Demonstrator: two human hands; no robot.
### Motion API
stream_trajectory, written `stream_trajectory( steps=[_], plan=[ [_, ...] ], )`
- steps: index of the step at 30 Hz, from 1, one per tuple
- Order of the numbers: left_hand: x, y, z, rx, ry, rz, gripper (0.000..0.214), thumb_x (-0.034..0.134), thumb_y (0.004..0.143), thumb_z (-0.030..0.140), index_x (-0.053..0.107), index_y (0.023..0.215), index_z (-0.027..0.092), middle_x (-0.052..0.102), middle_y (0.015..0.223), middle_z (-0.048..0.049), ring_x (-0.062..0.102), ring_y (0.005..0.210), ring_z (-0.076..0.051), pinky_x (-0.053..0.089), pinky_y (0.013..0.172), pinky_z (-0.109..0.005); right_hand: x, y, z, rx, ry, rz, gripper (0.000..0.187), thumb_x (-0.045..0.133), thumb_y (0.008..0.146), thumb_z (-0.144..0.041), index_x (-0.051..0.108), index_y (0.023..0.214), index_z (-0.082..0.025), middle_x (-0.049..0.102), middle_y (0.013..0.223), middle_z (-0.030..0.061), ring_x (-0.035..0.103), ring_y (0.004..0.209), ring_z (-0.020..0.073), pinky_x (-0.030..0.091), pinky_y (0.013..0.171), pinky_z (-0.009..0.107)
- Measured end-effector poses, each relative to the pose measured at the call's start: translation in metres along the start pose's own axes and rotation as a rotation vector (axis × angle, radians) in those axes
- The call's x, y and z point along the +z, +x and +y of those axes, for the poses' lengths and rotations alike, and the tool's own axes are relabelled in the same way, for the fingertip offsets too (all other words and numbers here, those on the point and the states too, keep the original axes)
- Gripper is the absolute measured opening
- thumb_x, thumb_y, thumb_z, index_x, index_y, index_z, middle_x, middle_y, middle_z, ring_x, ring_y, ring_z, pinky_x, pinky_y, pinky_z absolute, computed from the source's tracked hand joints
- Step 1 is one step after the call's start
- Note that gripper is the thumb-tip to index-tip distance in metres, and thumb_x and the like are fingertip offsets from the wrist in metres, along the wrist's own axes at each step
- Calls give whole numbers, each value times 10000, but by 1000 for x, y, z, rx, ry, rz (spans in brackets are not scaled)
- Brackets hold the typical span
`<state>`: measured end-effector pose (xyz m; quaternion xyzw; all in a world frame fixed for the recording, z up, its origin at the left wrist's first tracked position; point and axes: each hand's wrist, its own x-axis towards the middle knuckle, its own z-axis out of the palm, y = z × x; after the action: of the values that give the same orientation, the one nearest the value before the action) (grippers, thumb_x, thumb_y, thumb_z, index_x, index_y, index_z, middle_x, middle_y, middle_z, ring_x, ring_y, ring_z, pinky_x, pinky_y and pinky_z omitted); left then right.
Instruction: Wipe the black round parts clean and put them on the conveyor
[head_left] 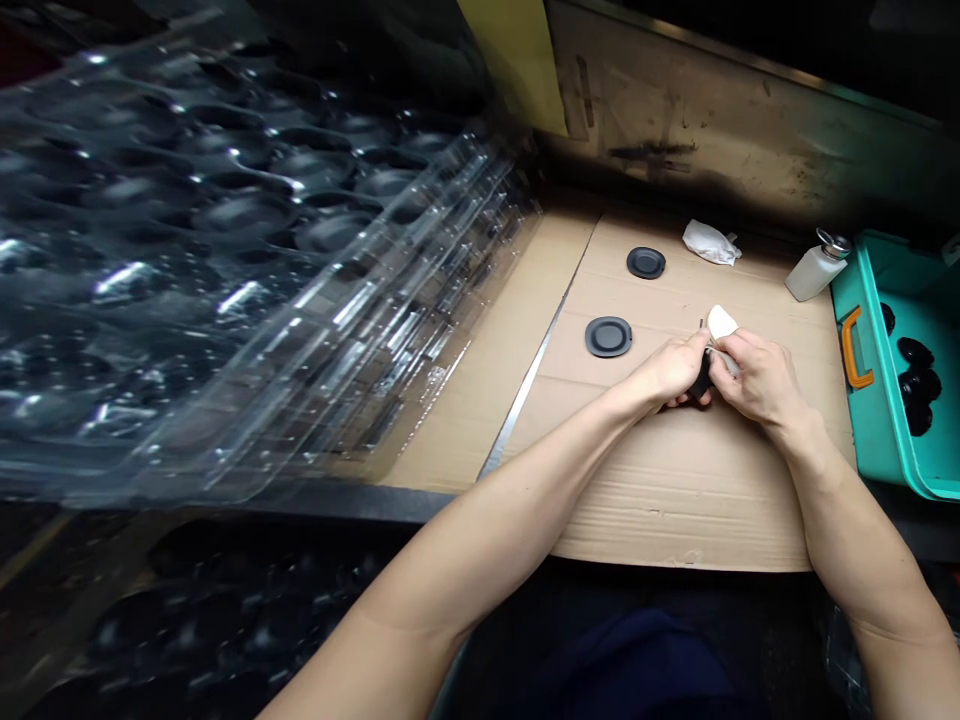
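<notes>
My left hand [671, 368] grips a small black part [701, 382], which is partly hidden by my fingers. My right hand [754, 378] pinches a white cloth [721, 322] against that part, and the two hands touch. Two black rubber discs lie on the cardboard sheet [675, 500] to the left of my hands, the nearer one [608, 336] and the farther one [646, 262]. A crumpled white cloth [709, 243] lies near the sheet's far edge.
Stacked clear plastic blister trays [225, 280] fill the left side. A white dispenser bottle with a metal top [817, 270] stands at the far right. Beside it, a teal bin [851, 300] with an orange handle holds several black parts. A metal strip [525, 390] runs along the cardboard.
</notes>
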<state>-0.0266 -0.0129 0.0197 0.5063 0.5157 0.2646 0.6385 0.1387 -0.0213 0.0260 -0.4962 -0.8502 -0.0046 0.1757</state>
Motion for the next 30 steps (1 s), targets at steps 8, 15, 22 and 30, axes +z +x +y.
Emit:
stream_trajectory(
  steps=[8, 15, 22, 30],
  plan=[
    [3, -8, 4, -1, -7, -10, 643, 261, 1061, 487, 606, 639, 148, 610, 494, -65, 370, 329, -89, 250, 343, -217, -4, -1, -3, -3, -12, -10, 243, 499, 970, -279, 723, 902, -217, 712, 908, 67, 613, 818, 199, 385, 688, 296],
    [4, -8, 5, -31, -1, -4, 671, 253, 1062, 508, 610, 623, 146, 609, 492, -73, 365, 326, -93, 246, 344, -227, -5, 0, -4, 5, -51, -21, 255, 498, 972, -284, 736, 914, -211, 729, 916, 68, 627, 815, 199, 370, 677, 303],
    [5, -7, 3, -31, -8, 5, 638, 303, 1049, 545, 642, 685, 146, 614, 490, -65, 371, 323, -97, 247, 343, -230, -6, 0, -2, 0, -6, -31, 228, 522, 954, -269, 734, 890, -213, 728, 911, 63, 610, 779, 189, 376, 674, 300],
    [5, -5, 0, -19, -4, 9, 653, 319, 1032, 578, 640, 661, 148, 626, 505, -74, 376, 323, -101, 257, 335, -233, -4, 1, -1, 4, 22, -23, 238, 518, 952, -270, 739, 884, -214, 723, 895, 63, 613, 779, 189, 392, 685, 297]
  ],
)
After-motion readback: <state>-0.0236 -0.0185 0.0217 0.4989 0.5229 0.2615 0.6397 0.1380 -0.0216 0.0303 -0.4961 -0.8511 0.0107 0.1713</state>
